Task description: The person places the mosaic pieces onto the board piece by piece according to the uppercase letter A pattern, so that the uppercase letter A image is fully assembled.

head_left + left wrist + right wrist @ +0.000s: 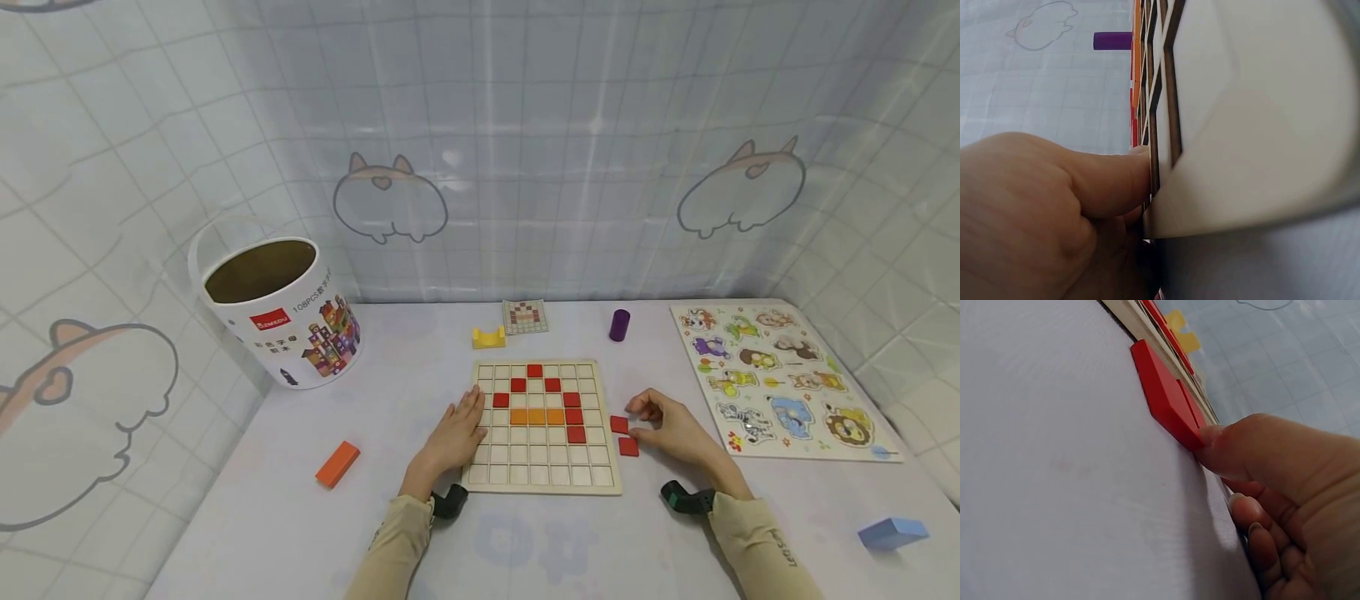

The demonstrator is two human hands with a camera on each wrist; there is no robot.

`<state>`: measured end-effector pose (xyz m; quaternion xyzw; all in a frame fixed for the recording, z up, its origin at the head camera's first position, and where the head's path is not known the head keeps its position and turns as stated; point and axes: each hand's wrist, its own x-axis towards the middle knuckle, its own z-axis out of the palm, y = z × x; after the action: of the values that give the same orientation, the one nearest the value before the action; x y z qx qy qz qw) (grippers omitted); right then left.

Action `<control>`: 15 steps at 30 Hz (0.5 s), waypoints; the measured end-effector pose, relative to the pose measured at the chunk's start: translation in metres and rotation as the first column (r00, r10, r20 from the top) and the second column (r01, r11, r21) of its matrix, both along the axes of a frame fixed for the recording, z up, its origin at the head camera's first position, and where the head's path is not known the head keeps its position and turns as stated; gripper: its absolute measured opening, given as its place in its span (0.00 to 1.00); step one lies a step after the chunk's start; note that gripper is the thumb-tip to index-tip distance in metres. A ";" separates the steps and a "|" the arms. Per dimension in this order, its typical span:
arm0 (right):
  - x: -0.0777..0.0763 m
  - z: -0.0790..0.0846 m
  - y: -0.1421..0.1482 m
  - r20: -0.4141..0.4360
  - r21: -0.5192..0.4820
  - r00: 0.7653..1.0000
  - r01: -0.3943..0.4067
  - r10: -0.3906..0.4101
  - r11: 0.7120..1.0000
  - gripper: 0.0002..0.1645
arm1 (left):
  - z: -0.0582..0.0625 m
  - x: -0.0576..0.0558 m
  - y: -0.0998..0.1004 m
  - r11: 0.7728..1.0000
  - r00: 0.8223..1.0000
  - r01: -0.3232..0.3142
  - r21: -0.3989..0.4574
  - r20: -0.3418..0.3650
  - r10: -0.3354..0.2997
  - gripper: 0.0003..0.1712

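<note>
A wooden grid board [536, 477] lies flat on the table, with several red square tiles [534, 371] and a row of three orange tiles [537, 417] in its cells. Along the board's left edge rests my left hand [456, 433], its fingers stretched forward; the thumb [1113, 184] touches the rim in the left wrist view. Two loose red tiles [628, 447] lie right of the board. My right hand [671, 425] is at the farther tile [618, 425], with thumb and index finger near its right side. The right thumb [1235, 447] overlaps a tile corner in the right wrist view.
Behind the board are a pattern card [525, 317], a yellow arch block [489, 337] and a purple cylinder [619, 325]. An animal puzzle board [787, 383] lies at right, near a blue block [892, 533]. A white bucket [300, 325] and an orange block [337, 464] are at left.
</note>
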<state>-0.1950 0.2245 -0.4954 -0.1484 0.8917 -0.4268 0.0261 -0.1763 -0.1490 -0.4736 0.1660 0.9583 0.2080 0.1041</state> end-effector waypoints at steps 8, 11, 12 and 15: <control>0.001 0.001 0.001 0.009 0.007 1.000 -0.009 0.009 1.000 0.19 | -0.001 0.000 0.001 1.000 1.000 0.003 -0.009 0.000 -0.003 0.34; 0.001 0.001 0.001 0.017 0.010 1.000 -0.013 0.013 1.000 0.19 | -0.001 0.000 0.000 1.000 1.000 0.002 -0.013 -0.001 -0.002 0.34; 0.001 0.001 0.001 0.020 0.009 1.000 -0.014 0.014 1.000 0.19 | -0.001 -0.001 0.000 1.000 1.000 0.001 -0.013 0.000 -0.001 0.34; 0.001 0.001 -0.001 0.025 0.007 1.000 -0.011 0.011 1.000 0.18 | -0.001 -0.001 0.000 1.000 1.000 -0.002 -0.018 0.001 0.002 0.34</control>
<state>-0.1941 0.2237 -0.4947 -0.1480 0.8919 -0.4254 0.0400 -0.1769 -0.1494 -0.4748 0.1639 0.9602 0.1997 0.1060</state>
